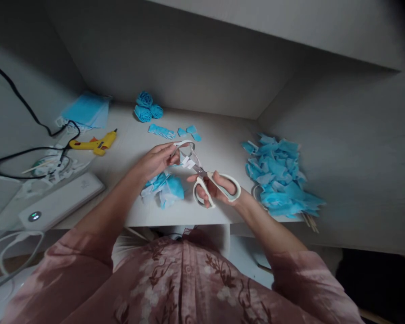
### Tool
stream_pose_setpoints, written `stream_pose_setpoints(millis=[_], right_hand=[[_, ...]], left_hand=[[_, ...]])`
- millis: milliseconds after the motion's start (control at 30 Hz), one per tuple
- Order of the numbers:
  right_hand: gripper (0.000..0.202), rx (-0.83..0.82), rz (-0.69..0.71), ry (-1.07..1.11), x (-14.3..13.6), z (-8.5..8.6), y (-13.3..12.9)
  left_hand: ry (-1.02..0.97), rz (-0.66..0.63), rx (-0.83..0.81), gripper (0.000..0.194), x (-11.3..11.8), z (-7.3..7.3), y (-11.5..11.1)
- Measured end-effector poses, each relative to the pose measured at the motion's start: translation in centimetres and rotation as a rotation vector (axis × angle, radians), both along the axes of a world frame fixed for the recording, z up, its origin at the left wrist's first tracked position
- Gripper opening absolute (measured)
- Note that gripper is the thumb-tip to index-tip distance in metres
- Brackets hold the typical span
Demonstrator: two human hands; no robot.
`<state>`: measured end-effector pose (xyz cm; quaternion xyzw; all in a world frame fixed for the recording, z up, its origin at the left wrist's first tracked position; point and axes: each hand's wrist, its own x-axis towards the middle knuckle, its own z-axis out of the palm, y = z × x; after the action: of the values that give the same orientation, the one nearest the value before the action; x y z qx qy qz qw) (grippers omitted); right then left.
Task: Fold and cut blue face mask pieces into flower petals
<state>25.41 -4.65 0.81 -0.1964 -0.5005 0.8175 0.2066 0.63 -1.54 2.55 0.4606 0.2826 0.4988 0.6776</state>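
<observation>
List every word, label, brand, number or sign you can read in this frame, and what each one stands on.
No text here is readable.
White power bank: its lit display glows, but any digits are too small to read; a faint mark near the other end is too blurred.
Yellow glue gun: no lettering can be made out.
White-handled scissors: none visible.

Your single camera sits on your head and looks forward and steeply down, past your shirt, to the near bench; your left hand and right hand are around the middle, the back wall farther.
</observation>
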Motion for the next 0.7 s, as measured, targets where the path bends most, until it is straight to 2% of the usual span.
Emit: stream_pose_setpoints(millis=[333,467,600,700], right_hand=[[0.077,-0.042,-0.024,0.009,-1.2,0.7,0.4],[0.077,-0.04,-0.037,0.006,-1.3,0.6,0.4],[0.078,-0.004,-0.054,0.01,-1.4,0.4,0.4],[0.077,0.01,-0.059,0.022,-1.6,0.4,0.5]], left_hand=[[0.005,-0.001,-0.068,0.04,0.2,-0.4,0.1],[-0.041,-0.015,-0.044,0.041,0.2,-0.6,0.2],[-0.03,-0.017,-0.055,0.048,0.2,-0.5,0.1],[-0.007,-0.023,-0.046,0.045,0.3,-0.3,0.0]])
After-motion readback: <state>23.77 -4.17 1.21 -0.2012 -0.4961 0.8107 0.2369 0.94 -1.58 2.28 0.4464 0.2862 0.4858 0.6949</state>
